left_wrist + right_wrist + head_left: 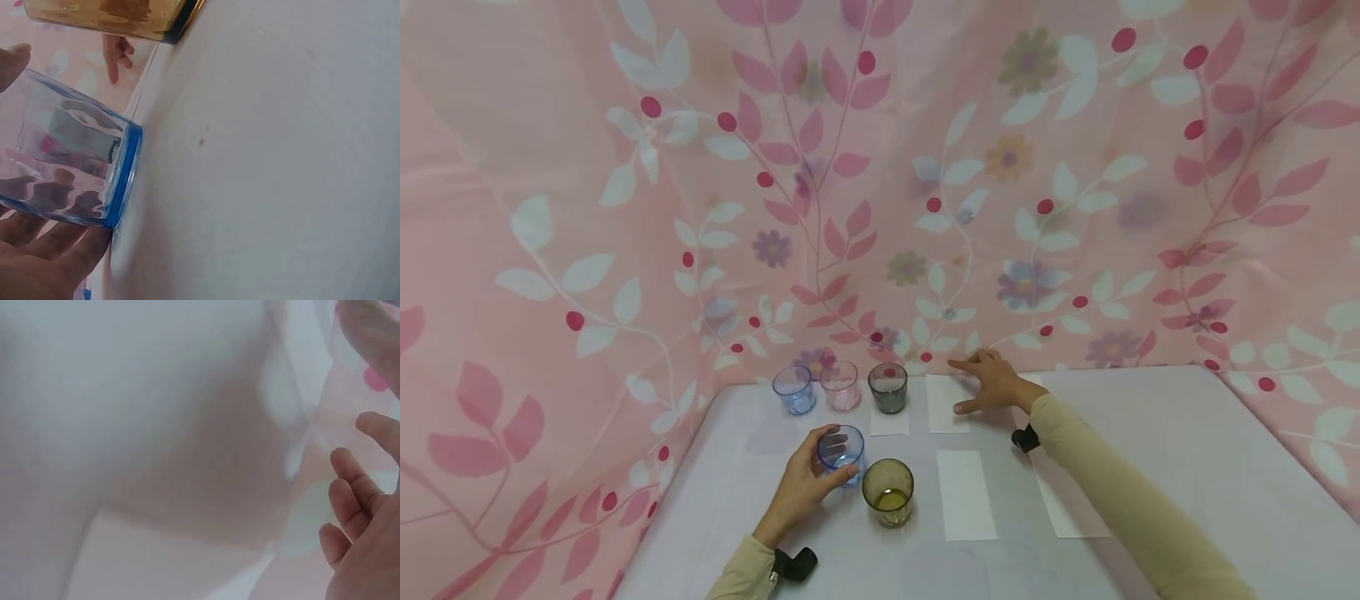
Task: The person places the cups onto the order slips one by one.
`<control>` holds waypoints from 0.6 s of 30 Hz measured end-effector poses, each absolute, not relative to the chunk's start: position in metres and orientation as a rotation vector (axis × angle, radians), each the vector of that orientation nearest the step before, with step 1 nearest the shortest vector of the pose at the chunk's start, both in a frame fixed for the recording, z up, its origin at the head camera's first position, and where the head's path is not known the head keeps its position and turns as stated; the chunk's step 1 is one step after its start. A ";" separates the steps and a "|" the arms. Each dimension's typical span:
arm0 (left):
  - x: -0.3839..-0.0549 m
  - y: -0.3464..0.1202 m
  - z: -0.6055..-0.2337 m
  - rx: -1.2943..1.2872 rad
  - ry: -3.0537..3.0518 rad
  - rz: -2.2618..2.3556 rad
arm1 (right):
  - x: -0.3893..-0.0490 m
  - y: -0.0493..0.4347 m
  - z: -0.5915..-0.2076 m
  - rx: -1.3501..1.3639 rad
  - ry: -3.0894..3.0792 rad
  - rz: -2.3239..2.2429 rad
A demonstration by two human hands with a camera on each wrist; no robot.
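Note:
My left hand [797, 492] grips a clear blue glass [842, 454], thumb on the near side and fingers around the far side. In the left wrist view the glass [69, 150] stands with its thick blue base close to the white tabletop. Just right of it in the head view is an amber glass [888, 493], upright and untouched. Over at the back of the table, my right hand [996, 385] spreads its fingers beside a white paper strip [947, 412], holding nothing. The right wrist view shows those fingers [350, 506] loosely bent and apart.
A back row holds a second blue glass [794, 392], a pink glass [840, 388] and a dark grey glass [889, 390], the grey one by a paper piece [890, 425]. More paper strips [967, 496] lie toward the right. A pink floral curtain [880, 208] hangs behind the table.

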State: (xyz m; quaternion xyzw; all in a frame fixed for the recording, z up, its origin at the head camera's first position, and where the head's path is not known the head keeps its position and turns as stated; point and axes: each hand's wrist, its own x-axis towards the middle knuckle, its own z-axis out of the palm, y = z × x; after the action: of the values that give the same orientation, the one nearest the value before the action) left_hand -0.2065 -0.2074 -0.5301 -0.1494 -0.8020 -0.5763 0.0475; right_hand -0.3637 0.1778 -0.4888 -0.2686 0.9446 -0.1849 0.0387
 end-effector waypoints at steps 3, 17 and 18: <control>-0.206 -0.207 -0.530 -0.446 -2.445 -1.763 | -0.360 0.189 -0.492 -0.833 2.906 -0.532; -0.205 -0.208 -0.532 -0.474 -2.437 -1.781 | -0.350 0.200 -0.512 -0.855 2.916 -0.524; -0.205 -0.209 -0.532 -0.468 -2.439 -1.778 | -0.350 0.200 -0.514 -0.862 2.920 -0.520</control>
State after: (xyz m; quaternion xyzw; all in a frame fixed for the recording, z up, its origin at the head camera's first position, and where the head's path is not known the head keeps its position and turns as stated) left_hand -0.2052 -0.2086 -0.5324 -0.1531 -0.7978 -0.5816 0.0434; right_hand -0.3502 0.2000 -0.5137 -0.2789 0.9451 -0.1684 0.0267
